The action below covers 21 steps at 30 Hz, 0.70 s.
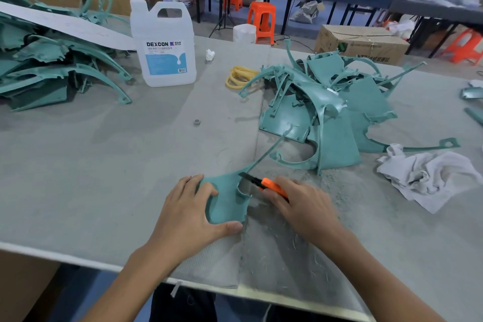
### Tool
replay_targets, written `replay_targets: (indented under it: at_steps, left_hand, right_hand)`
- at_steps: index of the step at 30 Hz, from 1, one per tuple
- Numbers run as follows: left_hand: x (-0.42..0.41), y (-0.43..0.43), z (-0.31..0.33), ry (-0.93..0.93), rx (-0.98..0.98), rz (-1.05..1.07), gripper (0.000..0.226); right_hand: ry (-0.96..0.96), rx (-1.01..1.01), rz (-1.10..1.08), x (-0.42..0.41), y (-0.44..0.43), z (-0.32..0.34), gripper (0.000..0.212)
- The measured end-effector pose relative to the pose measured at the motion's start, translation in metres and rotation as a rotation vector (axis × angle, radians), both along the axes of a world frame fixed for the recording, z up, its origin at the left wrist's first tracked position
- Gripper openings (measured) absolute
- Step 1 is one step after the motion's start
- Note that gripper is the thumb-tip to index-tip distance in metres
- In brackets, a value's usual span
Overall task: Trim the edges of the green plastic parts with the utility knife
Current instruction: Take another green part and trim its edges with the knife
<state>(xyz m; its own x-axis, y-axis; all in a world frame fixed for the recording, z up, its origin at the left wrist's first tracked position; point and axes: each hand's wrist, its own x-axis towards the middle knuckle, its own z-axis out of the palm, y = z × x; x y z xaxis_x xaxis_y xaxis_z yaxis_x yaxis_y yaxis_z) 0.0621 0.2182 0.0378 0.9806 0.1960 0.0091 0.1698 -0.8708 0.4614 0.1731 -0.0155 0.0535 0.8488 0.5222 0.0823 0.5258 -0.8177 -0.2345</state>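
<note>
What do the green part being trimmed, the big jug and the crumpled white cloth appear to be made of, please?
Green part: moulded plastic with a matte, slightly textured face and thin flexing edges. Jug: translucent white plastic, semi-glossy, with a moulded handle and a printed label. Cloth: soft woven fabric, probably cotton rag, judging by its limp creases and dull surface.

The surface (104,165) is covered in grey felt-like cloth, littered near its front edge with fine pale shavings (300,238). At far left lies a heap of green plastic parts (47,70) with a white jug (163,44) labelled DEXCON just beside it; a second heap (326,112) sprawls at right, with yellow loops (239,77) touching its far-left edge. A crumpled white rag (428,178) rests near that heap, and a small grey ring (197,122) sits alone mid-surface.
</note>
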Motion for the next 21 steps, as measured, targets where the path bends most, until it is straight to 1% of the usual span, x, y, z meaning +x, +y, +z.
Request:
replay_targets:
  at_steps: [2, 5, 7, 10, 13, 17, 19, 21]
  left_hand:
    - [-0.006, -0.003, 0.001, 0.028, 0.069, 0.017, 0.092]
    - [-0.006, -0.006, 0.004, 0.084, 0.179, 0.037, 0.112]
    - [0.0, -0.006, 0.007, 0.086, 0.203, 0.002, 0.117]
    - [0.008, -0.007, 0.008, 0.054, 0.154, -0.087, 0.114]
    - [0.01, -0.004, 0.005, 0.025, 0.134, -0.093, 0.109]
    - [0.009, -0.001, 0.002, 0.041, 0.133, -0.051, 0.113]
    - [0.009, -0.001, 0.001, 0.021, 0.112, -0.005, 0.111]
    - [0.007, 0.0, 0.002, 0.013, 0.087, 0.05, 0.11]
  right_hand:
    - [0.02, 0.065, -0.009, -0.002, -0.005, -0.001, 0.032]
    - [0.022, 0.051, -0.009, -0.002, -0.004, -0.002, 0.032]
    - [0.026, 0.078, -0.012, 0.0, 0.0, -0.002, 0.031]
    - [0.047, 0.135, 0.001, 0.004, 0.006, -0.002, 0.027]
    - [0.037, 0.181, -0.009, 0.01, 0.009, -0.006, 0.025]
    - [0.003, 0.226, -0.023, 0.019, 0.004, -0.008, 0.037]
    - [0.009, 0.271, -0.04, 0.024, -0.001, -0.01, 0.047]
    - [0.014, 0.306, -0.07, 0.028, -0.005, -0.012, 0.052]
